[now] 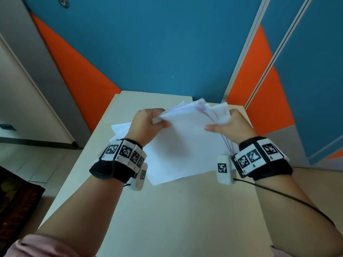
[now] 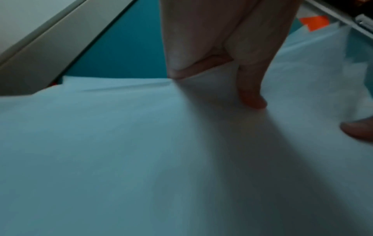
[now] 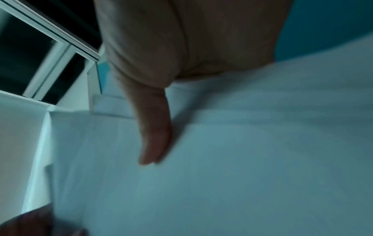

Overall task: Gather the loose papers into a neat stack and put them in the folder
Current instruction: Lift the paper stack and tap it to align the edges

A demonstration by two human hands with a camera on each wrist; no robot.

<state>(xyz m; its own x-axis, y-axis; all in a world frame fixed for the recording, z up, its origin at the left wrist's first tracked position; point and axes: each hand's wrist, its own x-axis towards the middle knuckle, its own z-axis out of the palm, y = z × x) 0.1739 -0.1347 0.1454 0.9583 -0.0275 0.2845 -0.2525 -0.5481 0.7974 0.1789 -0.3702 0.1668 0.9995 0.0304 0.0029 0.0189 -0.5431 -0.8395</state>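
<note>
A bundle of white papers is lifted above the beige table, its sheets fanned unevenly at the far end. My left hand grips the bundle's left edge, thumb on top of the sheets. My right hand grips the right edge, thumb laid across the top sheet. More white sheets lie on the table under my left wrist. No folder shows in any view.
The table stands against a blue and orange partition wall. A grey door frame and tiled floor are to the left. A black cable trails from my right wristband.
</note>
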